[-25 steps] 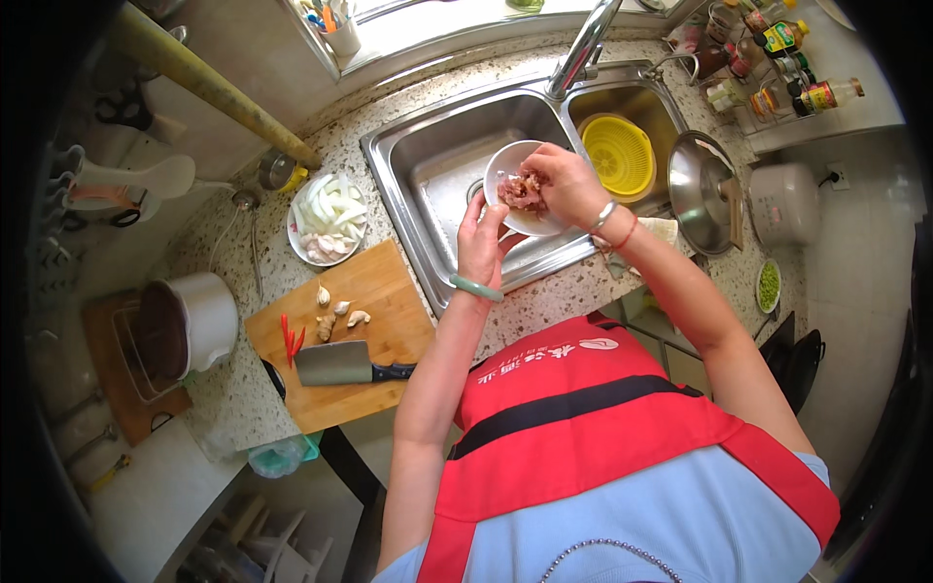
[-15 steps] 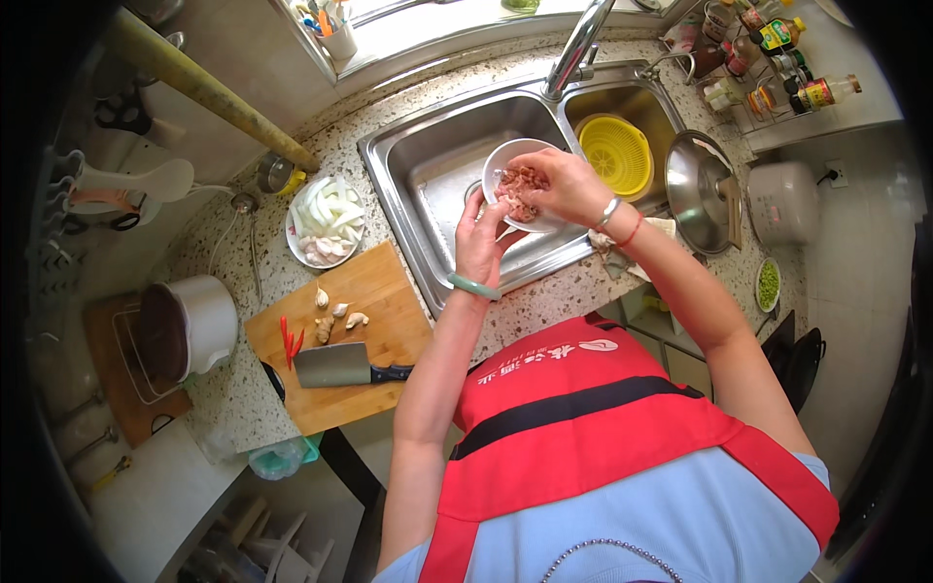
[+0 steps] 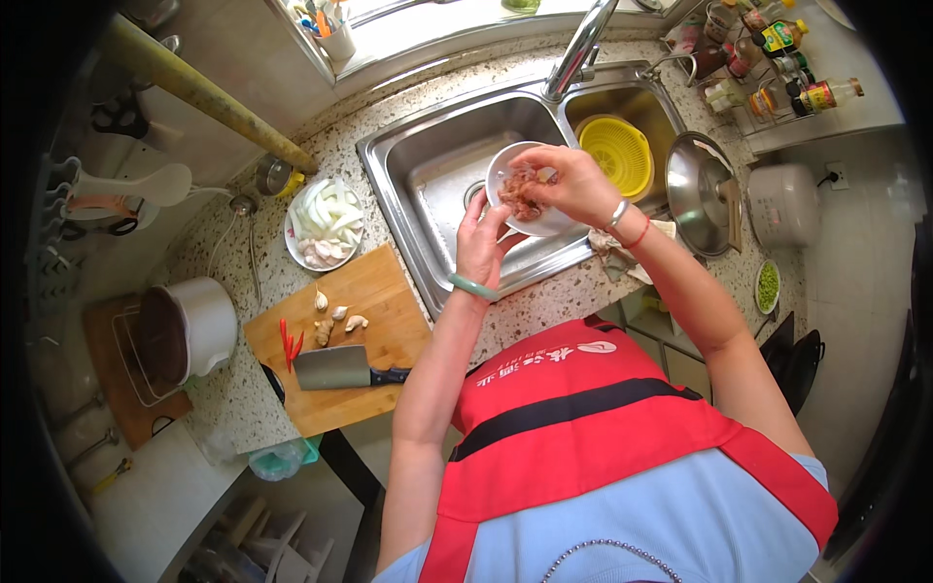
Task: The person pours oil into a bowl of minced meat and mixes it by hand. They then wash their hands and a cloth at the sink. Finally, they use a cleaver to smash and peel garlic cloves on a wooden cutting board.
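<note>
Over the near side of the sink, my left hand (image 3: pixel 478 245) holds a white bowl (image 3: pixel 550 226) by its left rim, with the thumb at the inner edge. Inside the bowl are pieces of raw reddish meat (image 3: pixel 521 197). My right hand (image 3: pixel 581 187) reaches into the bowl from the right, its fingers closed around some of the meat. The fingertips are partly hidden by the meat. The bowl looks tilted a little toward me.
A double steel sink (image 3: pixel 413 160) holds a yellow basket (image 3: pixel 622 155) at right. Left of it, a cutting board (image 3: pixel 384 311) carries a cleaver (image 3: pixel 332 367), red chillies (image 3: pixel 289 340), garlic and ginger. Nearby are a plate of pale sliced vegetables (image 3: pixel 328 214) and a steel lid (image 3: pixel 695 185).
My right hand has shifted slightly right and drawn the meat together in its fingers. The bowl has moved very slightly; my left hand keeps its hold.
</note>
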Demonstrator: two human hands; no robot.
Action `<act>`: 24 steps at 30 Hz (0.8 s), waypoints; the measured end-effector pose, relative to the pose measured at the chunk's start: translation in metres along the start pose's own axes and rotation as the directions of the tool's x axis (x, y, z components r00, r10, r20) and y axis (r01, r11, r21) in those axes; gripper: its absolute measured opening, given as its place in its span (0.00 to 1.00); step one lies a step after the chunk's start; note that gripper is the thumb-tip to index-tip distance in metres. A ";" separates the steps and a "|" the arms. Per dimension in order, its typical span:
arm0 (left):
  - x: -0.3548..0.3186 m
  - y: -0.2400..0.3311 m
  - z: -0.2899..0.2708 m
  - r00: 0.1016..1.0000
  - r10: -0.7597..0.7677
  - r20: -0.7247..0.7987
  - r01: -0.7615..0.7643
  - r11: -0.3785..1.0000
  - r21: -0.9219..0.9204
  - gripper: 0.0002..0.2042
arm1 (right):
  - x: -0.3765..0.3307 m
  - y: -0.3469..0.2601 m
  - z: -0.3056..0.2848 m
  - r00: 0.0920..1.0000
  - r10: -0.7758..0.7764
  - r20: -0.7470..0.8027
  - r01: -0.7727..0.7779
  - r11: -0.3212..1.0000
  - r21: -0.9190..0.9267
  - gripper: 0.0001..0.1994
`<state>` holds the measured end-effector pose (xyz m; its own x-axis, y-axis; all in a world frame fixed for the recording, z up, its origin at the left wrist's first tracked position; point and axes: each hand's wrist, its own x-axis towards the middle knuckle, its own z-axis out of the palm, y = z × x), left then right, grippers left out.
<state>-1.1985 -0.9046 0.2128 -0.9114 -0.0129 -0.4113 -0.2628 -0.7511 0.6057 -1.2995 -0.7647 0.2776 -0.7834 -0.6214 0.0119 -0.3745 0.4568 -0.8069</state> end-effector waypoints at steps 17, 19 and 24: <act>0.003 0.002 0.013 1.000 -0.010 0.022 0.009 1.000 0.021 0.17 | -0.001 0.022 0.003 0.996 0.086 -0.029 -0.073 0.949 0.305 0.14; 0.004 0.001 0.014 1.000 -0.014 0.027 0.014 1.000 0.010 0.17 | 0.000 0.026 0.013 0.998 -0.034 -0.046 0.035 0.999 0.020 0.11; 0.002 0.003 0.008 1.000 -0.026 0.015 0.026 1.000 0.009 0.21 | -0.012 0.024 0.002 0.955 -0.257 0.150 0.291 0.913 -0.285 0.05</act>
<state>-1.2036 -0.9018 0.2195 -0.9089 0.0163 -0.4167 -0.2889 -0.7453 0.6009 -1.2981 -0.7475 0.2563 -0.5772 -0.8062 0.1301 -0.7112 0.4180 -0.5652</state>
